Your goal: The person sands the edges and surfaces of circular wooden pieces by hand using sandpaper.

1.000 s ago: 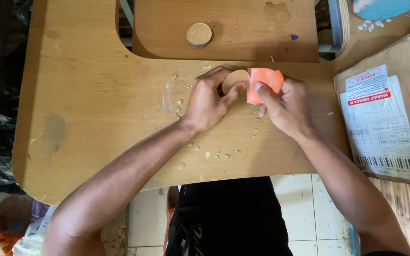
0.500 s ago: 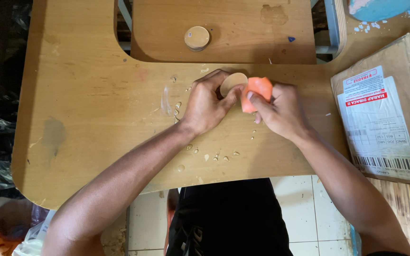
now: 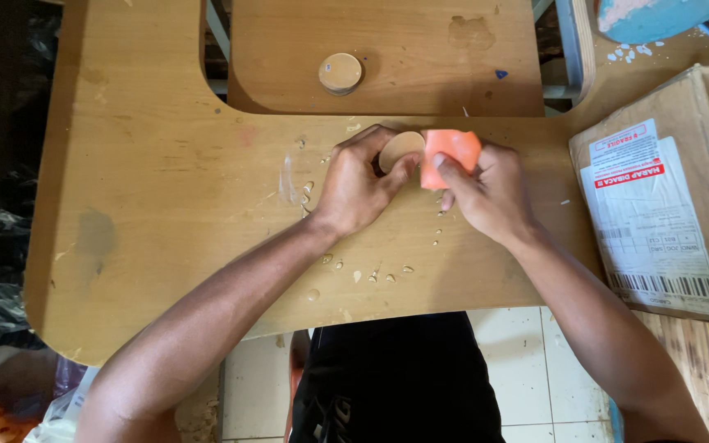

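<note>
Two hands met over the wooden table [image 3: 166, 205]: the left hand [image 3: 360, 187] closed its fingers around a small wooden disc [image 3: 398, 150], the right hand [image 3: 486, 193] pinched folded orange sandpaper [image 3: 450, 154] against its edge, best rubbed with the disc gripped firmly.

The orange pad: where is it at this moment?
In the head view the orange pad sits just right of centre on the wooden table, pinched in the right hand and pressed against the round wooden disc held by the left hand.
</note>
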